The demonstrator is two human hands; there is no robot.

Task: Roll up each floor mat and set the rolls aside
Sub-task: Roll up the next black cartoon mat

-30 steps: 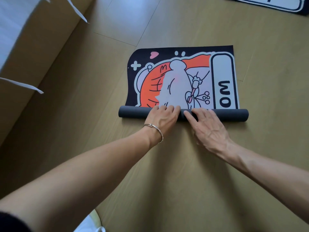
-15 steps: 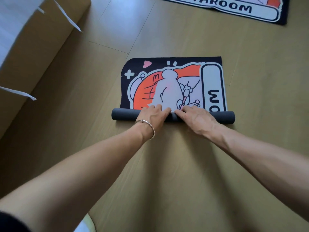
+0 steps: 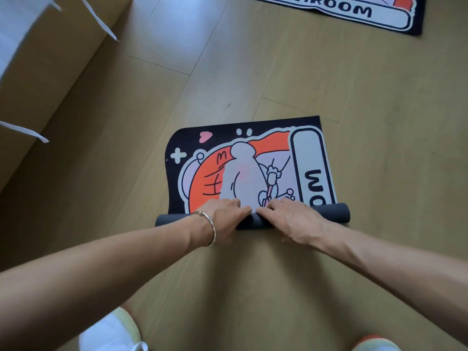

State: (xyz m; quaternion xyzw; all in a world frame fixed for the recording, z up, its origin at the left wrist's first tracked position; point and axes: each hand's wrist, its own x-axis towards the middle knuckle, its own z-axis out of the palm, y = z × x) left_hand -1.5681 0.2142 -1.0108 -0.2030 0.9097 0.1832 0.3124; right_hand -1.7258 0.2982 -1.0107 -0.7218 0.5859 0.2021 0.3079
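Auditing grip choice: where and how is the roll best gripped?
Probably the roll around its middle, from above and the near side, where left hand and right hand press now. It is a long thin cylinder lying crosswise; its far side joins the flat mat.

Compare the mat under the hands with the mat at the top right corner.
The near mat is partly rolled, dark backing outward, with the left hand and right hand on the roll; the far mat lies flat, untouched. The near mat shows little more than OM of its lettering; the far mat shows THROOM. Both have black borders, a cream label and orange art.
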